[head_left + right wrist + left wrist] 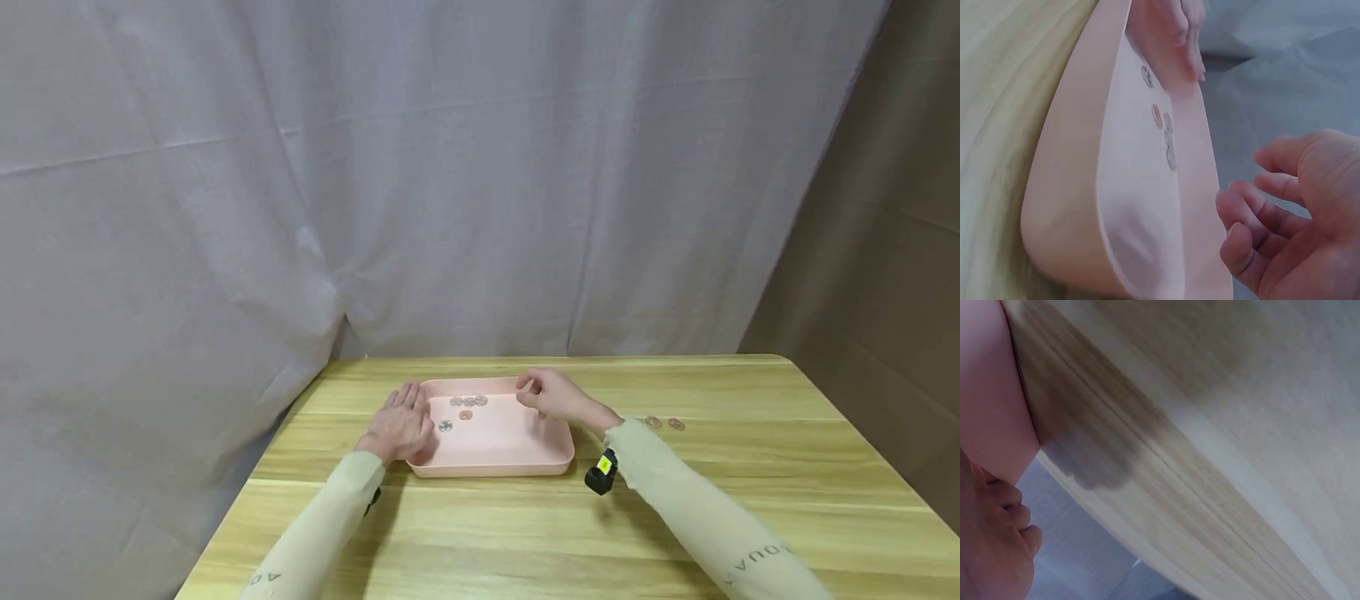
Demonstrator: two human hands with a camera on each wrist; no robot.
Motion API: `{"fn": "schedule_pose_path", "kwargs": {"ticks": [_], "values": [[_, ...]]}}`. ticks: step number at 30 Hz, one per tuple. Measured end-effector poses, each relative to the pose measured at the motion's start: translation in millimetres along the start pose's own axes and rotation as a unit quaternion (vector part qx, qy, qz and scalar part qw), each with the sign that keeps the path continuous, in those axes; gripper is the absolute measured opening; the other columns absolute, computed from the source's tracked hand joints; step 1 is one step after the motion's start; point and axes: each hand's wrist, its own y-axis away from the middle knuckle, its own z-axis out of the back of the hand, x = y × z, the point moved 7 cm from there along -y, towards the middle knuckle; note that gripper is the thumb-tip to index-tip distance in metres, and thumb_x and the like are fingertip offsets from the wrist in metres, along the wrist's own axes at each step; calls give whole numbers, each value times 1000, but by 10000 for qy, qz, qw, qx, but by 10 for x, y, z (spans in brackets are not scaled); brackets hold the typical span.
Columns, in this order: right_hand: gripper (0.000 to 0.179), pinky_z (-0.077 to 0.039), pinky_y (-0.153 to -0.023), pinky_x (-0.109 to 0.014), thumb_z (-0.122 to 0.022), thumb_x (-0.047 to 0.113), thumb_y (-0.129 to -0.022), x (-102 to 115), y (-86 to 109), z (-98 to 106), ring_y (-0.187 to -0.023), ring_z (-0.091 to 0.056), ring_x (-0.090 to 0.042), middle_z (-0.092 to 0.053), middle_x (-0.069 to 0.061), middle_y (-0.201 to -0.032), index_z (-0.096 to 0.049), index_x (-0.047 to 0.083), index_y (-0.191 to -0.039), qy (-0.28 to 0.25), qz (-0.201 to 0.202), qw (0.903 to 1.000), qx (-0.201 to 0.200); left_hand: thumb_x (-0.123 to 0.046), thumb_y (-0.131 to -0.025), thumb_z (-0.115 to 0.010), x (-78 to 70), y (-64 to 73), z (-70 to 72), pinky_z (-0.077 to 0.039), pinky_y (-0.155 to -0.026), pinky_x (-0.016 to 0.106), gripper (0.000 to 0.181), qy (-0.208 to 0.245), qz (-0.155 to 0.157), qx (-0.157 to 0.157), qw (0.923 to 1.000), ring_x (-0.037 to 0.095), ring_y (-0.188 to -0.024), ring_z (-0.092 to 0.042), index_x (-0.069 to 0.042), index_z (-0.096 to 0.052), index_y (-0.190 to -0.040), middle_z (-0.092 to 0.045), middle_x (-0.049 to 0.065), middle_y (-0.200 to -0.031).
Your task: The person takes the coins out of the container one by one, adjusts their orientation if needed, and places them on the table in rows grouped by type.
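Right hand point(555, 396): fingers loosely bent, moderate gap between thumb and forefinger; no object visible in the grip; raised over the right end of the tray point(502, 442).
Left hand point(399, 423): fingers extended, against the tray's left wall; nothing gripped.
Tray: on the table point(517, 533), upright; long axis left to right.
Silver coins point(468, 402): row of three, inside tray, near far wall; row runs left to right.
Copper coin point(466, 415): inside tray, nearer the person.

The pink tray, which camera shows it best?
The head view: the pink tray lies fully inside the picture, only partly covered by the left hand and right hand. The right wrist view is closer but cuts it off at the frame's edges; the left wrist view shows just some wall.
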Motion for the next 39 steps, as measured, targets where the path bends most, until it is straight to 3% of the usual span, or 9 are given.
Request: {"fn": "schedule_pose_path", "kwargs": {"ticks": [8,16,20,27,30,32,35,37,39], "values": [[33,-58,-57,-41,-69,23,-90,140,-139,-261,-70,-67,-33,-63,-6,-86,-63,8,-118,-18,-59,9998,207,-34,-104,-24,3,-8,-9,-16,-126,45,63,-38,25,8,10000,34,-152,-18,3,-20,-154,-20,20,-162],[21,-51,-51,-26,-65,13,-92,187,-286,-568,-58,-61,-24,-65,-17,-82,-62,1,-110,-391,345,9971,547,-33,-105,-22,5,-11,-22,-16,-126,45,61,-43,34,-2,10000,34,-152,-18,3,-20,-154,-20,20,-162],[20,-47,-47,-21,-65,10,-92,190,-359,-716,-54,-56,-14,-64,-11,-77,-62,-1,-108,-353,508,9965,561,-33,-105,-21,1,-10,-33,-16,-126,46,61,-30,11,-1,10000,34,-152,-18,3,-20,-154,-21,21,-162],[28,-43,-40,-20,-67,14,-91,192,-462,-857,-48,-48,-10,-61,-5,-71,-61,1,-116,-242,288,9976,573,-33,-105,-21,-9,-9,-28,-17,-126,45,61,-105,9,-41,9999,34,-151,-19,3,-21,-154,-22,21,-162],[30,-44,-41,-21,-65,14,-93,202,-484,-908,-49,-48,-10,-66,-9,-80,-61,1,-120,-94,241,9976,646,-33,-105,-21,-14,-10,-21,-17,-126,45,61,-71,13,-46,10000,34,-151,-19,3,-21,-154,-22,21,-162],[31,-49,-50,-22,-64,15,-93,211,-489,-940,-59,-54,-9,-70,-11,-94,-61,2,-121,115,241,9974,665,-34,-105,-22,-18,-8,-22,-17,-126,45,62,-48,12,-9,10000,35,-151,-19,4,-21,-154,-21,21,-162],[31,-56,-74,-32,-64,19,-93,232,-490,-965,-82,-63,-15,-69,-12,-114,-64,5,-121,460,274,9968,586,-34,-104,-23,-16,-6,-27,-17,-126,46,63,-22,25,24,10000,35,-151,-18,4,-21,-154,-21,21,-162],[31,-53,-88,-40,-65,20,-92,247,-486,-972,-98,-64,-21,-67,-11,-122,-66,7,-120,662,318,9961,492,-34,-104,-24,-10,-7,-24,-17,-126,46,62,-10,36,9,10000,35,-151,-19,4,-21,-153,-21,21,-162],[31,-52,-92,-45,-65,20,-91,258,-475,-981,-105,-63,-25,-68,-10,-123,-67,9,-120,759,293,9956,455,-34,-104,-24,-1,-6,-22,-18,-126,46,62,-24,48,-17,10000,35,-151,-19,4,-22,-154,-22,21,-162]]}}
